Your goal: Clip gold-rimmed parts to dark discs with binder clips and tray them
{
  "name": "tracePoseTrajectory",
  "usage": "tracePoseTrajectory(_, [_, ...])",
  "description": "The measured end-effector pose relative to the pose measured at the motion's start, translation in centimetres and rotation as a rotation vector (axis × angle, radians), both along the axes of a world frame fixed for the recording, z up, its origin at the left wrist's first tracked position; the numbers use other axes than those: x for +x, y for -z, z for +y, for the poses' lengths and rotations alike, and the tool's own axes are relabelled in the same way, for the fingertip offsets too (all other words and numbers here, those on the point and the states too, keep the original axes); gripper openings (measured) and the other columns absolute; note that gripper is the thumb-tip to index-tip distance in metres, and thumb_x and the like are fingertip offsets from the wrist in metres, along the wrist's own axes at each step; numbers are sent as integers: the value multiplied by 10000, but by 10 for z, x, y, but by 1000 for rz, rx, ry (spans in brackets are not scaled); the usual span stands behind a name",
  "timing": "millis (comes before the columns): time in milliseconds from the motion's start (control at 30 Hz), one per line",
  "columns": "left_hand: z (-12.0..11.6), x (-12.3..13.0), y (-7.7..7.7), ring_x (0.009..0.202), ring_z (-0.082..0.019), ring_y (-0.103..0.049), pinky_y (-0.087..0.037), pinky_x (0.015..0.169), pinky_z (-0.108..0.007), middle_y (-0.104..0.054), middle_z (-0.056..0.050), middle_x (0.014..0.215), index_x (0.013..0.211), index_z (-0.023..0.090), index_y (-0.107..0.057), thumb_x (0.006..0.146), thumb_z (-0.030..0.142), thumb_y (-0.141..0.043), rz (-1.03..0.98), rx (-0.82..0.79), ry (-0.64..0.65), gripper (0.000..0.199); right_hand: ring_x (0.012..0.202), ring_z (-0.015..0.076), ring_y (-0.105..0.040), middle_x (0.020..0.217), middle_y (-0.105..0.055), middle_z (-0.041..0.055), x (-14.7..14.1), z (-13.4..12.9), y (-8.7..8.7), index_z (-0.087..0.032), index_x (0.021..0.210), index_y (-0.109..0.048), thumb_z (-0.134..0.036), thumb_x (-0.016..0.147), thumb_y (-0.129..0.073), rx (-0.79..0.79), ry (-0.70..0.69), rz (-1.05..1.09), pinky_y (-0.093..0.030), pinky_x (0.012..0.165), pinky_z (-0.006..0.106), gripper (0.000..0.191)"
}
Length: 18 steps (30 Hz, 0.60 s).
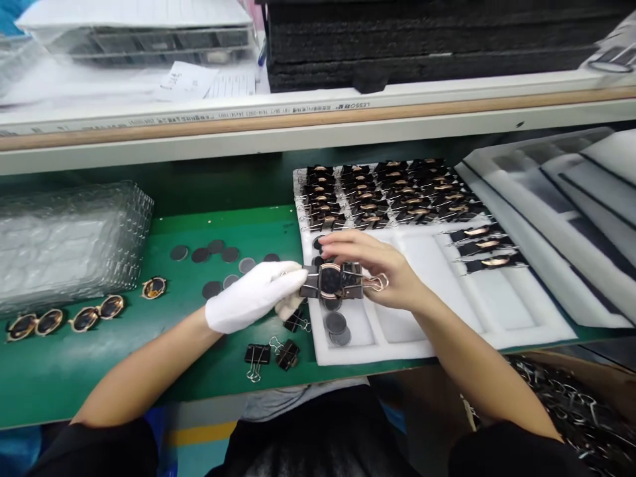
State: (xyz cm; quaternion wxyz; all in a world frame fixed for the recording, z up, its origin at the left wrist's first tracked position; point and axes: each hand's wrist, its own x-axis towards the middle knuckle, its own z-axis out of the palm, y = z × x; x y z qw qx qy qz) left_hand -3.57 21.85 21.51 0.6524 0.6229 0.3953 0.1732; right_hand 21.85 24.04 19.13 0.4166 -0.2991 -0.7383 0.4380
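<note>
My white-gloved left hand (pixel 256 295) pinches the left end of a round, gold-edged eyeglass rim with a dark lens (pixel 330 280). Black binder clips clamp this piece on both sides, including a right binder clip (pixel 353 281). Around that clip's wire handles is my bare right hand (pixel 390 268), its fingers stretched out above the piece and its thumb hidden. Below my left hand lie loose binder clips (pixel 257 354) on the green table. Several dark round lenses (pixel 212 289) are scattered beyond the glove. More lenses (pixel 336 322) rest in the white foam tray (pixel 397 361) beneath the held piece.
Rows of clipped pieces (pixel 368 199) fill the tray's far part, with a few more at its right. Foam trays (pixel 556 218) lean at the right. Clear plastic trays (pixel 64 245) and gold-rimmed frames (pixel 85 319) are at left. A shelf edge (pixel 298 136) crosses behind.
</note>
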Motion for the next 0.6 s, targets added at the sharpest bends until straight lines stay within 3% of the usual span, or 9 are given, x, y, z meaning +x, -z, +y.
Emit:
tracePoseTrajectory(100, [-4,-3,-1,581,-127,-611,-486,600,-262,-647,23,661,858,195,-563,1011,513,-484,157,197,-34,362,1153,236,-710,1225,-760,55,16,6,-8,-315,1311,-695,-283,943,-632,-209,96,-38,-549,1061,492,375])
tracePoseTrajectory(200, [-6,-4,-3,615,-139,-630,-493,602,-271,-656,25,720,920,202,-593,1019,487,-454,291,343,-6,333,1105,237,-736,1194,-778,83,23,2,-22,-242,1247,-721,-395,979,-590,-405,5,-35,-592,969,445,335])
tracePoseTrajectory(300, [-9,1,-4,624,-141,-617,-476,592,-270,-648,30,720,886,210,-584,1023,465,-451,378,449,55,319,1057,242,-741,1163,-789,69,12,-18,-34,-234,1192,-744,-408,912,-703,-307,-71,-206,-589,877,371,332])
tracePoseTrajectory(400, [-16,9,-4,616,-148,-621,-477,587,-270,-643,36,682,914,216,-607,1037,437,-430,440,512,91,309,958,240,-746,1055,-805,55,-5,-44,-36,-224,1080,-776,-300,888,-737,-140,77,-387,-552,827,347,210])
tracePoseTrajectory(467, [-23,13,-4,665,-165,-664,-518,619,-275,-690,24,743,1058,224,-642,1040,425,-432,466,545,104,291,929,231,-748,1026,-805,60,-7,-57,-34,-210,1074,-777,-245,915,-701,-101,129,-439,-538,815,337,179])
tracePoseTrajectory(533, [-30,13,-2,813,-193,-721,-578,717,-288,-748,-2,905,1287,248,-609,1029,414,-462,482,590,151,340,938,223,-751,1055,-800,67,6,-64,-35,-209,1168,-757,-214,911,-709,-91,125,-448,-544,817,325,261])
tracePoseTrajectory(600, [-33,7,-1,995,-221,-734,-606,843,-314,-761,-29,1100,1451,277,-518,1014,412,-493,495,653,199,458,936,213,-750,1073,-793,65,40,-68,-40,-226,1241,-736,-217,910,-712,-60,131,-458,-555,823,325,333])
